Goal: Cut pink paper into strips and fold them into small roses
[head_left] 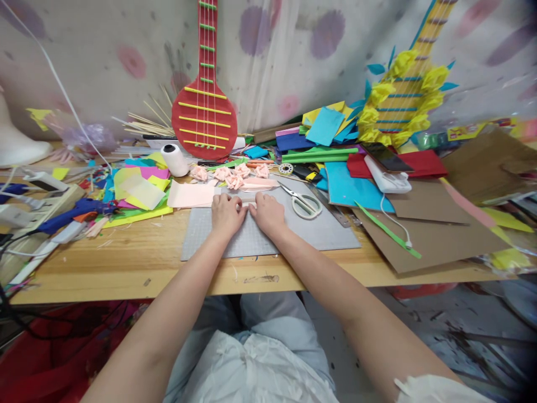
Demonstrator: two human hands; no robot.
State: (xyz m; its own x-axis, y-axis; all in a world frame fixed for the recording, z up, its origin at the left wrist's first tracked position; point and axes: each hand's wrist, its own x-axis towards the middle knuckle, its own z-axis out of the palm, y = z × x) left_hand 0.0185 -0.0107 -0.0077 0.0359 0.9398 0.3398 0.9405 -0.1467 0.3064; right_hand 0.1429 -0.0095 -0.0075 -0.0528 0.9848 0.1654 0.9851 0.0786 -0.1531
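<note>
My left hand (227, 214) and my right hand (268, 214) rest side by side on a grey cutting mat (201, 238), thumbs almost meeting. Their fingers are bent down on a pale pink paper strip (248, 199), mostly hidden beneath them. Left of my left hand lies a flat pale pink paper sheet (191, 195). Just beyond the hands are several crumpled pink paper flowers (235, 178) and a loose pink paper piece (260, 184). White-handled scissors (307, 206) lie beside my right hand, blades slightly apart.
A red paper lute (205, 124) and a yellow flowered one (398, 106) lean at the back. A thread spool (175, 160) stands left of the flowers. A blue glue gun (78, 211) and power strip (42, 215) lie left; cardboard (432, 240) and a phone (386, 157) are right.
</note>
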